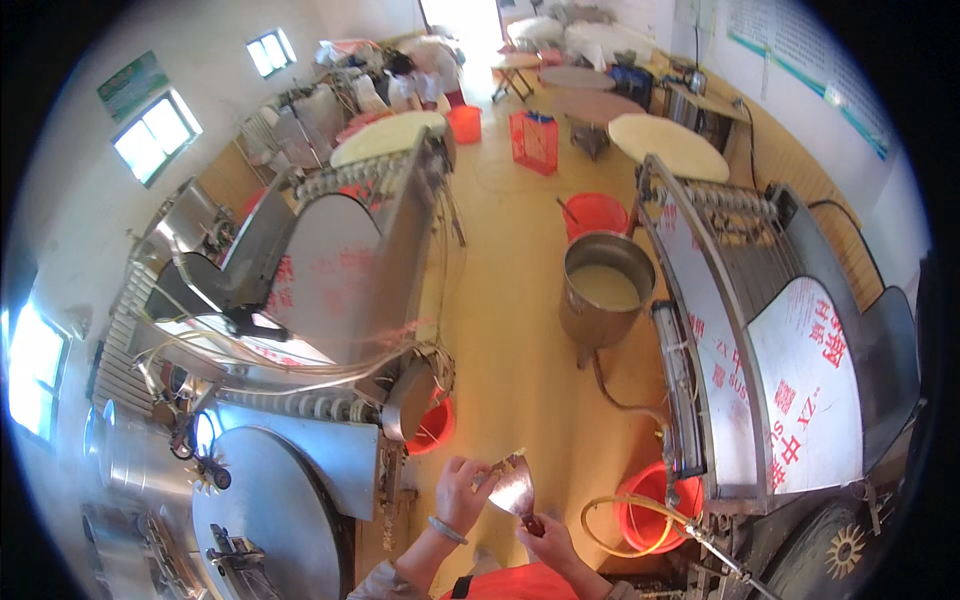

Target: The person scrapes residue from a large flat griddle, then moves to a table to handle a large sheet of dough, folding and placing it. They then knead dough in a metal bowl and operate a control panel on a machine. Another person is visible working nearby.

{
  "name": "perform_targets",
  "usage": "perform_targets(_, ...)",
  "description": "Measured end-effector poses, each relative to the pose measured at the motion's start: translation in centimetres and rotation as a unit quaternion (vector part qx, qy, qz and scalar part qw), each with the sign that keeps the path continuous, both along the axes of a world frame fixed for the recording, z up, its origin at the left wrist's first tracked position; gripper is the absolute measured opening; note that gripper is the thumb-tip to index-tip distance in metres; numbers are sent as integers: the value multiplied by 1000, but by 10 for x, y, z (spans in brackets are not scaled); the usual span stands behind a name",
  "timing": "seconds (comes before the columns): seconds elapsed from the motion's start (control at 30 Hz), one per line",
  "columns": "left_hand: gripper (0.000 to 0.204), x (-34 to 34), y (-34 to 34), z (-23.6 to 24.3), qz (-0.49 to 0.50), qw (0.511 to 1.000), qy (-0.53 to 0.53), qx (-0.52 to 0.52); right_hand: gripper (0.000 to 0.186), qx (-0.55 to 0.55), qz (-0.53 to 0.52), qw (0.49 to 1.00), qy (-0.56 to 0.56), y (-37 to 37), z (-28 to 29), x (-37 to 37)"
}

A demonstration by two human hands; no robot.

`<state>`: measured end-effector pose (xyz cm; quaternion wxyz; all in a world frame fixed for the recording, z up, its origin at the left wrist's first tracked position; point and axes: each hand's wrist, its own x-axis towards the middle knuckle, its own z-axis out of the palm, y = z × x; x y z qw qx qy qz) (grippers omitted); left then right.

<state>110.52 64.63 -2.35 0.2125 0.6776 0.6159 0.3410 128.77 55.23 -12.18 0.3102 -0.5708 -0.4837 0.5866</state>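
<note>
We have two bare hands low in the view, both at one flat metal scraper with a wide shiny blade (513, 490). Right hand (548, 545): fingers wrapped round its dark reddish handle (533, 523). Left hand (462, 495): fingers bent, tips at the blade's left edge; we can't tell if they pinch it or just touch. We note pale residue (513, 461) along the blade's far edge and a pale bangle (447, 530) on the left wrist. The scraper is in the air over the yellow floor (505, 340), between two machine rows. To our left, a large round grey metal plate (262, 500); right, a round red plastic bucket (660, 512) near a looped yellow hose (590, 517). Ahead we get a deep grey metal pot (600, 322) holding pale contents (607, 287), another red bucket (598, 213) just behind it, and, farther off, a red plastic crate (534, 150).
</note>
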Motion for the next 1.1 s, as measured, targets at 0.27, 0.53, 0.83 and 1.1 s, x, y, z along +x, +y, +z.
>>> perform_targets(0.27, 33, -52, -38, 47, 73, 996, 37, 38, 20, -69, 55, 991, 99, 5, 70, -28)
perform_targets(0.53, 60, -119, -102, 43, 199, 978, -31, 57, 17, -149, 143, 974, 94, -16, 123, -86)
perform_targets(0.83, 46, -174, -204, 19, 341, 889, -304, -27, 17, -152, 256, 954, 48, -43, 138, -159)
perform_targets(1.1, 54, -225, -227, 63, 330, 940, -14, 91, 21, -168, 328, 926, 83, -60, 145, -205)
